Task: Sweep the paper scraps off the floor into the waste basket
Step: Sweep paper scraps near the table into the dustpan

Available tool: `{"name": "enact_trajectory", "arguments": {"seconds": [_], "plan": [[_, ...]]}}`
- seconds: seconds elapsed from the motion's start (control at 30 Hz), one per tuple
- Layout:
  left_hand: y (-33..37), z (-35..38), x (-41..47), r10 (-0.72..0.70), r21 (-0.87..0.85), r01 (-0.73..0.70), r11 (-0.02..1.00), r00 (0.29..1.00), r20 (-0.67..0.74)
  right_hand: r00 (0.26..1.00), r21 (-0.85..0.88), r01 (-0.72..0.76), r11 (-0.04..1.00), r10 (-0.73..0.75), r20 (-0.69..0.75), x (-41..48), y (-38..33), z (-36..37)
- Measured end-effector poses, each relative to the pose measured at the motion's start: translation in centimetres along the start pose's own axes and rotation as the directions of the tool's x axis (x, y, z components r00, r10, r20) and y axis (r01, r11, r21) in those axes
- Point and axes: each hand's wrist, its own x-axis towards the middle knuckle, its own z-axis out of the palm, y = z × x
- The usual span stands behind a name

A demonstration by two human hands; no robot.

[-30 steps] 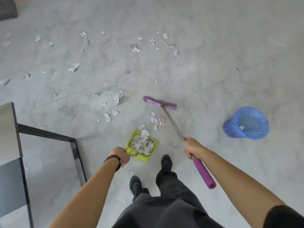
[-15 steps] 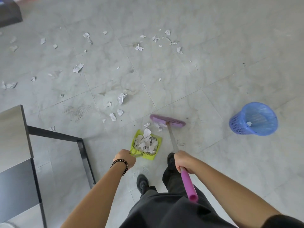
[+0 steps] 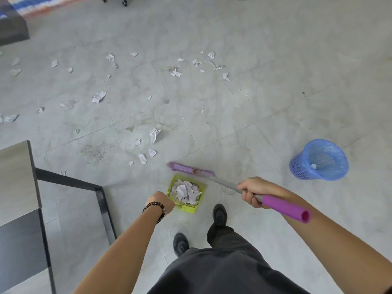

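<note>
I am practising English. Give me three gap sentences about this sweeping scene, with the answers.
The left hand holds a dustpan piled with scraps of ____. The right hand grips a broom whose head is ____. The basket is ____ in colour.
Answers: paper; purple; blue.

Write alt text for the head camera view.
A person's left hand grips a green dustpan heaped with paper scraps while the right hand holds a purple broom. More scraps litter the tiled floor; a blue waste basket stands at right.
</note>
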Motion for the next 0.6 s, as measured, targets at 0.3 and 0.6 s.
{"name": "enact_trajectory", "arguments": {"seconds": [0.3,0.6], "plan": [[-3.5,0.0,0.2,-0.051,-0.102,0.048,0.994,0.998,-0.026,0.927,-0.503,0.222,0.835,-0.34,-0.157,4.8,-0.4,6.6],[-4.1,-0.9,0.5,0.001,-0.099,-0.003,0.995,1.0,-0.018,0.989,-0.338,0.102,0.936,-0.133,-0.069,3.5,1.6,7.7]]}}
